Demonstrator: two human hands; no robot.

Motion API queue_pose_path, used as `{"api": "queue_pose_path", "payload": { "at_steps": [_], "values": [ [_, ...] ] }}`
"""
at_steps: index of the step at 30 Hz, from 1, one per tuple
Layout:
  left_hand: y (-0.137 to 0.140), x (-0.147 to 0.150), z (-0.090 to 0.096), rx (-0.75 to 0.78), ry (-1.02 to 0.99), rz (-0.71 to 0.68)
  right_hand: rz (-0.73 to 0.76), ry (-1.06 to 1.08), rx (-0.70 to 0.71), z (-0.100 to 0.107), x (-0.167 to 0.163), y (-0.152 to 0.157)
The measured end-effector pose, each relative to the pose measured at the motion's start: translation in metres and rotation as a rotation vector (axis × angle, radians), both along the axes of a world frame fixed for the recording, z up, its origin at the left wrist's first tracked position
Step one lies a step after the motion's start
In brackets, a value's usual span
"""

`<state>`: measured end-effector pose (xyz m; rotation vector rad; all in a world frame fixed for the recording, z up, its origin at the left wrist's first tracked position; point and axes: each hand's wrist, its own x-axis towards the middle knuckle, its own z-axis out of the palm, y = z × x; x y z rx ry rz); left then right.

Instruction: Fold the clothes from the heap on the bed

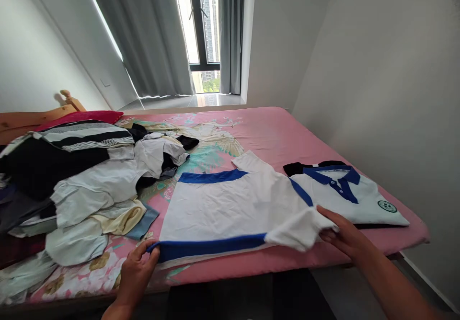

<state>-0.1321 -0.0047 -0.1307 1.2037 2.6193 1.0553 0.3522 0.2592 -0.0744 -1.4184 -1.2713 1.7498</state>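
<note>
A white shirt with blue side panels lies spread on the bed, its hem end toward the left and its sleeves toward the right. My left hand pinches the near blue corner at the hem. Over on the right, my right hand grips the end of the near white sleeve, with the fingertips partly hidden under the cloth. Just beyond that hand sits a folded white polo shirt with a blue collar and a round dark badge, resting on black cloth.
A large heap of loose clothes covers the bed's left side. The pink floral bedsheet shows behind the shirt. A red pillow lies by the wooden headboard. Walls, grey curtains and a window stand beyond.
</note>
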Motion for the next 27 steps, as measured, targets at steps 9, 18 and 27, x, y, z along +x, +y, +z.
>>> {"api": "queue_pose_path", "payload": {
  "at_steps": [9, 18, 27],
  "values": [
    [0.039, -0.032, -0.028, -0.332, -0.319, 0.018, -0.071, -0.105, -0.099, -0.05, 0.018, 0.02],
    [0.017, -0.035, -0.024, -0.502, -0.459, -0.004, 0.201, -0.378, -0.079, -0.059, 0.033, 0.003],
    [0.01, -0.006, -0.002, -0.381, -0.406, -0.045, 0.201, -0.268, -0.188, -0.088, 0.041, 0.003]
  ]
}}
